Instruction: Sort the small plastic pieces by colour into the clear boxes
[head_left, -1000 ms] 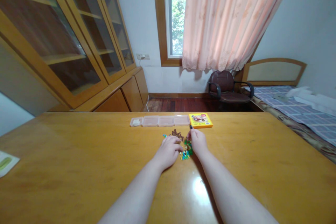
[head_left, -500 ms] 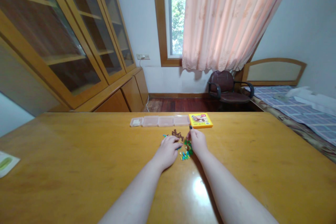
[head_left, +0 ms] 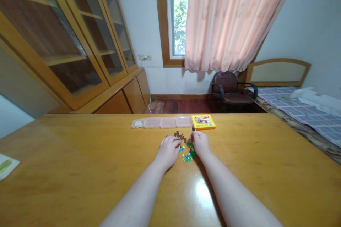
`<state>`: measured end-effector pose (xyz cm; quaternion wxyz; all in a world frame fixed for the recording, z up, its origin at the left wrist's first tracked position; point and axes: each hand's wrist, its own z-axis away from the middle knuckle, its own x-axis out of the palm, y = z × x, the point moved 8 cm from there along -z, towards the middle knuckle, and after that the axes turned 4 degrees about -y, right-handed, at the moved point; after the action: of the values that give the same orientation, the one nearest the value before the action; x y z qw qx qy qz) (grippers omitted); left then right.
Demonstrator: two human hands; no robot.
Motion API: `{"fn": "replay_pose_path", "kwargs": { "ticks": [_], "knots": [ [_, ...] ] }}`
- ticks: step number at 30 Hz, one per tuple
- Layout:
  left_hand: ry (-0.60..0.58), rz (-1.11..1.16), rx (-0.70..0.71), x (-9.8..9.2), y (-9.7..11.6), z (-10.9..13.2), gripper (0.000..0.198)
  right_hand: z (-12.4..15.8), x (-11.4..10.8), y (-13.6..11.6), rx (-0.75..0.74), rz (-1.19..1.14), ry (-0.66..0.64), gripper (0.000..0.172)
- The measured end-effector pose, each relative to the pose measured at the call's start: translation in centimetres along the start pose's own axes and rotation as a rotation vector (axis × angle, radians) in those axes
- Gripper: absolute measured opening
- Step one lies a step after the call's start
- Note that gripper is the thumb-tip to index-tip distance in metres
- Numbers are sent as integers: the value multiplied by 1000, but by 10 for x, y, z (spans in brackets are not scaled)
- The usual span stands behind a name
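Observation:
Small toy-brick pieces lie in loose heaps on the wooden table. Brown pieces form the far heap, and blue, yellow and green pieces lie nearer me. My left hand rests palm down at the left of the heaps, fingers stretched over some pieces and hiding part of them. More blue and yellow pieces show beside its fingertips. My right hand is closed in a pinch, with a small dark toy brick standing up from its fingertips. Green pieces lie just left of that hand.
A row of clear plastic trays lies along the table's far edge, with something white in the leftmost. At its right end sits a yellow box. A white and green packet is at the table's left edge. Beyond stands a chair.
My left hand has shifted slightly left, uncovering blue and yellow pieces by its fingertips and covering some at its far side. My right hand stays almost still, holding the dark toy brick.

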<state>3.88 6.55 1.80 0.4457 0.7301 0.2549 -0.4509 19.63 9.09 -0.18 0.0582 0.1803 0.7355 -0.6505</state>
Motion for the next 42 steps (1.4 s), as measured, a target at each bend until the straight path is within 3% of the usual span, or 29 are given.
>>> {"fn": "replay_pose_path", "kwargs": {
  "ticks": [18, 28, 36, 42],
  "knots": [
    [23, 7, 50, -4, 5, 1, 27, 0, 0, -2, -12, -6, -10, 39],
    [47, 3, -27, -5, -1, 2, 31, 0, 1, 0, 1, -12, -10, 40],
    [31, 16, 13, -3, 3, 2, 30, 1, 0, -1, 12, 7, -6, 40],
    [-104, 93, 248, 2, 32, 8, 39, 1, -1, -5, -13, 13, -13, 39]
  ]
}}
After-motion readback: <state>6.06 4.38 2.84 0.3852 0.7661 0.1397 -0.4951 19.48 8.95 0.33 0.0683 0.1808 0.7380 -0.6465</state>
